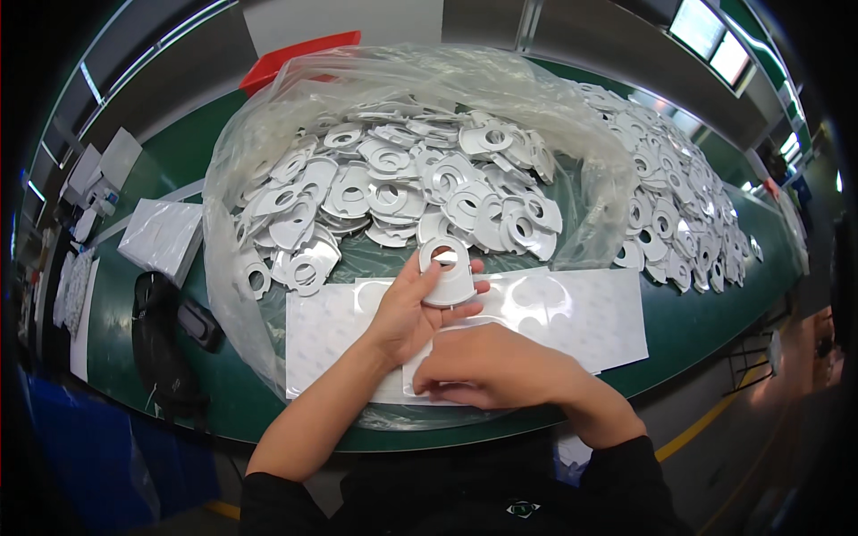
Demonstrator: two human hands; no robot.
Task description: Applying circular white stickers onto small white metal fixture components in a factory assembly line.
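My left hand [404, 320] holds a white plastic part [450, 284], a rounded plate with a big round hole near its top. The thumb lies on its left side and the fingertips come out past its right edge. Closer to me, my right hand [496, 362] is curled palm-down low over white sheets [594, 317] with faint round outlines. Its thumb and fingers are drawn together at the edge of a sheet; whatever they pinch, if anything, is hidden. Beyond both hands a heap of similar white parts [393, 192] lies on a clear plastic bag [237, 196].
To the right, more white parts [679, 214] are heaped on the green table [697, 330]. At the left are a plastic-wrapped white stack [161, 234], a black pouch-like item [161, 344] and a small dark box [199, 323]. A red bin [299, 58] stands behind the bag.
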